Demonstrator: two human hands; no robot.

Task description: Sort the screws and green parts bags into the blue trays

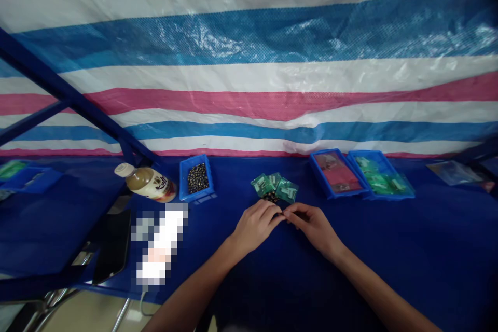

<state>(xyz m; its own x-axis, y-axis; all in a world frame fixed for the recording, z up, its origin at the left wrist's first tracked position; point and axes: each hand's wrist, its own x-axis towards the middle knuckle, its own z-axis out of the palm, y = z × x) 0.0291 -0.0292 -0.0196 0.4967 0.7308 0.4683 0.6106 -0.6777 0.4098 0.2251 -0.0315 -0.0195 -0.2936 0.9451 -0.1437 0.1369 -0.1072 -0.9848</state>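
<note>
My left hand (257, 224) and my right hand (311, 224) meet fingertip to fingertip over the blue table. Both are closed in a pinch, and whatever they hold between them is too small to make out. Just beyond them lie several green packets (287, 190) beside a small pile of dark metal pieces (271, 196), partly hidden by my left hand. A blue bin (213, 195) of similar metal pieces stands to the left. At the right, one blue bin holds red packets (342, 176) and another holds green packets (379, 179).
A bottle (150, 182) leans or lies at the left, near a pixelated bright object (163, 244) and a dark flat device (112, 246). Clear plastic bags (455, 172) lie far right. Blue metal bars (73, 98) cross the left side; a striped sheet (249, 78) hangs behind.
</note>
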